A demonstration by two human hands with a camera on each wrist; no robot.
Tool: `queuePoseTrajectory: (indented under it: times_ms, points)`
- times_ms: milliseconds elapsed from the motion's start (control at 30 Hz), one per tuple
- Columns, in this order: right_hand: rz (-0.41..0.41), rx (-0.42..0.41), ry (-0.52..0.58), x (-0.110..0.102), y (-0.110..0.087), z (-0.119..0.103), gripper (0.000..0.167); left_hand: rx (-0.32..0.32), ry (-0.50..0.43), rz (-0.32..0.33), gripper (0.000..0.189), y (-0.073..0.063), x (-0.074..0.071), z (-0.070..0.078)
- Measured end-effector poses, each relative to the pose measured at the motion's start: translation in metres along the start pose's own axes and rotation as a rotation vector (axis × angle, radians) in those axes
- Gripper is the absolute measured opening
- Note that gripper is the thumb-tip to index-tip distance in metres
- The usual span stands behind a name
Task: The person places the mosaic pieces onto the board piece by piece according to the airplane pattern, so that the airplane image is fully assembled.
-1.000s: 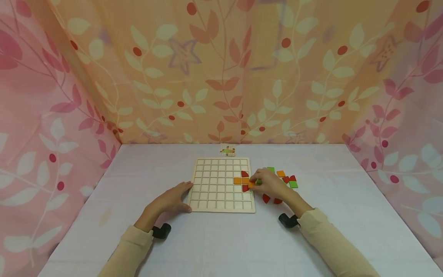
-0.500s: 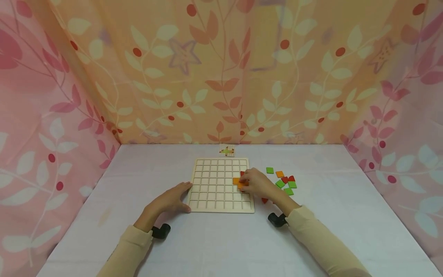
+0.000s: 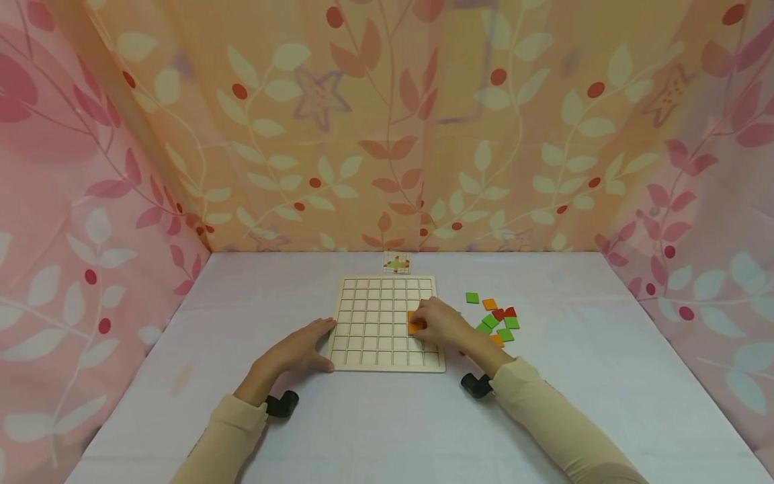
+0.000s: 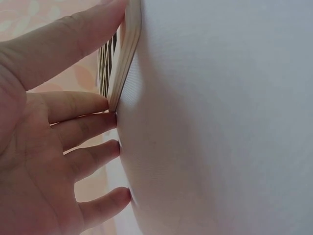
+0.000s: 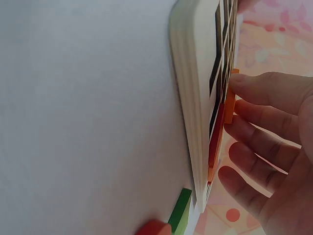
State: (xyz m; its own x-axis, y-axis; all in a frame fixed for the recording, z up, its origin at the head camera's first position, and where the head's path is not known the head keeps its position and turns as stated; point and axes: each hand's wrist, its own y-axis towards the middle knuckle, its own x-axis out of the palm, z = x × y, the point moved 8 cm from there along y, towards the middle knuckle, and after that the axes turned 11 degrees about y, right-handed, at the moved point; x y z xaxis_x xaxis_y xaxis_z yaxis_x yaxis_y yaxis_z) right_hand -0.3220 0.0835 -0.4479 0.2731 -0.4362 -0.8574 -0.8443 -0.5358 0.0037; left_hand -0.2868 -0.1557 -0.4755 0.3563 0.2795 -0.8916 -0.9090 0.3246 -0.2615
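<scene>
Enclosing the counter (image 3: 387,430) on three sides, printed fabric shows in my head view: an orange-toned back panel (image 3: 387,121) with pale and rust leaves, and pink side panels (image 3: 115,181) with white and pink foliage. The counter is matte white, with a fine texture visible at close range.

Centred on it lies a flat, square board (image 3: 375,336) of pale wood, its corners rounded and its face divided into square cells. Layered grain shows along its edge. Just beyond the far edge I note a small patterned card (image 3: 396,263).

I find the right hand (image 3: 446,323) grasping a flat orange tile (image 5: 230,112) between thumb and fingertips, over the right part of the board; whether the tile is seated I cannot determine. A red piece (image 5: 216,139) sits beside it on the board. The left hand (image 3: 302,346) is relaxed, fingers extended, with thumb and forefinger touching the board's left side.

To the right, smooth painted pieces lie loose on the counter: square green tiles (image 3: 505,335), orange squares (image 3: 489,304) and rounded red wedges (image 3: 510,312).

Both sleeves (image 3: 568,423) are plain beige, and I record a black elbow-shaped fitting (image 3: 476,386) at each cuff.
</scene>
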Motion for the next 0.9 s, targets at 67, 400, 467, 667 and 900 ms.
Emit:
queuePoseTrajectory:
  times_ms: [67, 400, 467, 667, 900]
  points:
    - [-0.001, 0.005, -0.007, 0.0011, 0.0003, -0.0003, 0.022, 0.0, -0.001, -0.001, 0.094, 0.0, -0.0004, 0.0005]
    - [0.006, 0.013, -0.005, 0.0016, 0.001, 0.0006, 0.022, 0.003, 0.011, -0.005, 0.093, -0.0004, -0.0013, 0.0023]
    - [0.007, 0.014, -0.003, 0.0017, 0.001, 0.001, 0.021, 0.002, 0.012, -0.006, 0.093, -0.0002, -0.0011, 0.0023]
    - [0.005, 0.012, -0.002, 0.0015, 0.0004, 0.0002, 0.02, -0.004, 0.002, -0.006, 0.093, -0.0002, -0.0004, 0.0023]
    - [0.008, 0.001, -0.01, 0.0006, -0.0006, -0.0012, 0.02, -0.007, 0.011, -0.005, 0.092, -0.0005, 0.0005, 0.0014]
